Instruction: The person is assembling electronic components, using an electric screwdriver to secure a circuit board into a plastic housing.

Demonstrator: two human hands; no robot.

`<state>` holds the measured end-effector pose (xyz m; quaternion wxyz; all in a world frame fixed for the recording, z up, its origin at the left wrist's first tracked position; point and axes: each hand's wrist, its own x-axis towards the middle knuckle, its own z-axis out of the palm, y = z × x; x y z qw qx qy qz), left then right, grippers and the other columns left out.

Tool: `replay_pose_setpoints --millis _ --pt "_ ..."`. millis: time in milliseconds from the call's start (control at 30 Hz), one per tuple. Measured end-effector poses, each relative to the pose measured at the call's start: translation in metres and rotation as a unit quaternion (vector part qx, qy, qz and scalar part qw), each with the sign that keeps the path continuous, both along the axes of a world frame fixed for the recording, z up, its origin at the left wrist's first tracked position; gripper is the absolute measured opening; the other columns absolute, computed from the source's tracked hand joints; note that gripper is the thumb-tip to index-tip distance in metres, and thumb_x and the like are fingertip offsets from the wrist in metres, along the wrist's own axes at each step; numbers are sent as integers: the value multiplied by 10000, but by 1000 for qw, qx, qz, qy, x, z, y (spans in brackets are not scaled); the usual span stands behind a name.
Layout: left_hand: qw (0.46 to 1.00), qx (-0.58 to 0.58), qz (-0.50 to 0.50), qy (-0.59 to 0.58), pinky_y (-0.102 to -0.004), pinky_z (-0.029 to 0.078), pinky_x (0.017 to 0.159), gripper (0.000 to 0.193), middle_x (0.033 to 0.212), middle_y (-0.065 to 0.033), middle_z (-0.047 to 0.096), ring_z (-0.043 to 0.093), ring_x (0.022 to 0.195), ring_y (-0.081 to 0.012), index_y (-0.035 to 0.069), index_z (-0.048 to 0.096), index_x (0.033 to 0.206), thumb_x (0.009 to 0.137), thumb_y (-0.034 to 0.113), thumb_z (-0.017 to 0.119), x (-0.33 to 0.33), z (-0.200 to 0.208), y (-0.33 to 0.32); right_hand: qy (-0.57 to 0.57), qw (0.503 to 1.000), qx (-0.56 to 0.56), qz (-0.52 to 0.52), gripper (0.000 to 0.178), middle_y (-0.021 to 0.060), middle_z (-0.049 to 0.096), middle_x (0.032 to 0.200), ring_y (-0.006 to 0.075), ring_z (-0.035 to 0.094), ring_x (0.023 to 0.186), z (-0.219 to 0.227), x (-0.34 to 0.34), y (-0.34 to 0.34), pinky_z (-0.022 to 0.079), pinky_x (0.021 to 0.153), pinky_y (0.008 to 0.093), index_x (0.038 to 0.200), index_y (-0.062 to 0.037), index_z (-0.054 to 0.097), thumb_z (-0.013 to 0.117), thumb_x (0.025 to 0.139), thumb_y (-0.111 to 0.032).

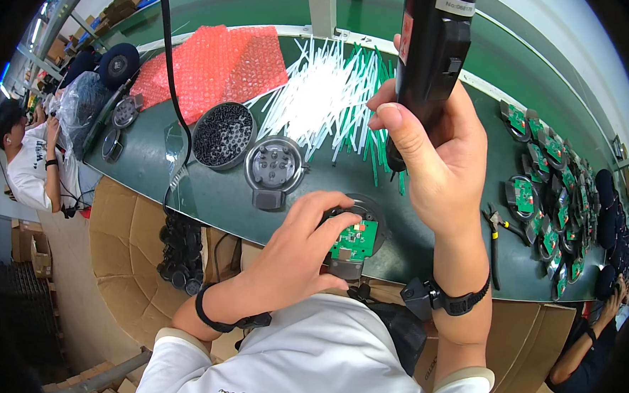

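My right hand [441, 157] is wrapped round a black electric screwdriver [433, 57], held upright above the bench with its tip pointing down. Below it, at the bench's near edge, lies a round dark housing [373, 208] with a green circuit board [359, 243] in it. My left hand [305, 231] grips this housing from the left, fingers curled over the board and thumb at its near side. A round tub of small black screws [223, 136] stands to the left. Between tub and housing sits a clear-and-grey round part [274, 167] with several dark pieces in it.
White and green strips [327, 97] and red bubble wrap [211, 66] lie at the back. Yellow-handled cutters [495, 241] rest right, beside heaped board assemblies [559, 202]. A black cable [171, 61] hangs at left. Another person [36, 153] sits far left; someone's arm [588, 339] shows far right.
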<state>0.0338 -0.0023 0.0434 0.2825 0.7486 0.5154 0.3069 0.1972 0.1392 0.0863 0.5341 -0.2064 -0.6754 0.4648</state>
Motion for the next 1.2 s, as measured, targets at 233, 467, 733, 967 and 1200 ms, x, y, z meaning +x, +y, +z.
replay_pose_setpoints --millis 233,467,733,967,1200 --pt "999 49 -7 -4 -521 407 1105 868 1343 -153 510 477 1291 -413 63 558 1325 555 101 957 5 -18 3 13 999 29 -7 511 120 711 1097 138 665 915 -5 -4 2 532 802 276 1447 44 539 729 1003 -124" --pt "999 40 -23 -8 -517 405 1110 869 1340 -149 506 468 1303 -406 63 562 1330 553 89 951 3 -19 7 4 999 33 13 501 158 699 1231 162 682 937 -3 -2 1 567 824 308 1435 53 543 731 997 -100" --pt "1000 4 -25 5 -502 457 1048 867 1335 -141 474 463 1303 -410 55 570 1323 557 107 973 3 -15 6 15 999 44 14 450 192 629 1408 178 686 959 -6 -4 2 570 821 314 1389 64 568 724 990 -75" --pt "999 42 -6 -7 -495 467 1032 883 1310 -129 486 475 1285 -409 63 586 1296 514 127 990 6 -25 5 91 993 49 61 417 199 613 1432 178 685 956 -10 -9 2 571 821 317 1357 67 576 720 991 -71" --pt "998 54 -8 -21 -498 472 1018 862 1265 -126 507 496 1262 -406 62 596 1269 503 129 987 6 -27 9 87 994 45 55 407 195 633 1394 179 687 957 2 -12 -6 571 831 318 1345 63 577 723 991 -75"
